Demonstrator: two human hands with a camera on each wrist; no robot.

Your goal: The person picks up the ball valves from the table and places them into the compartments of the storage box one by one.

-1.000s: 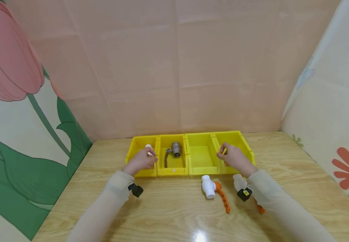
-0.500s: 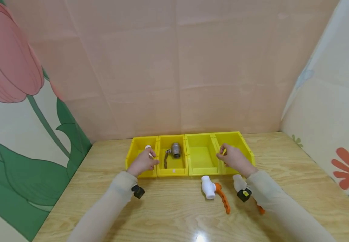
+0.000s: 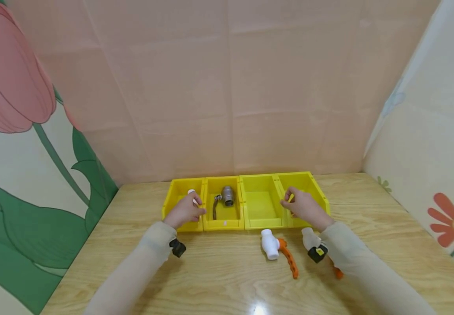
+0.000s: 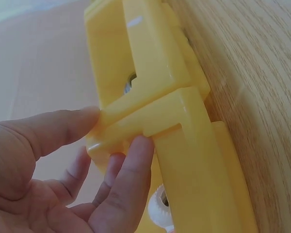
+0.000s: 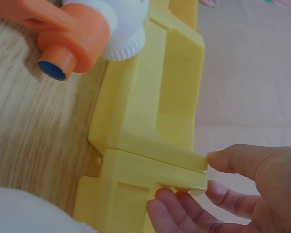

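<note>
Yellow bin rims [image 4: 150, 114] are pinched by left fingers [image 4: 126, 191], unclear in head view

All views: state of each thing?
Yellow bins: in a row.
Left hand: pinching left two bins' adjoining walls.
Right hand: pinching right two bins' adjoining walls.
Metal valve: in second bin from left.
White valve: lying on table.
Second white valve: on table, partly hidden.
White part: leftmost bin, partly hidden.
</note>
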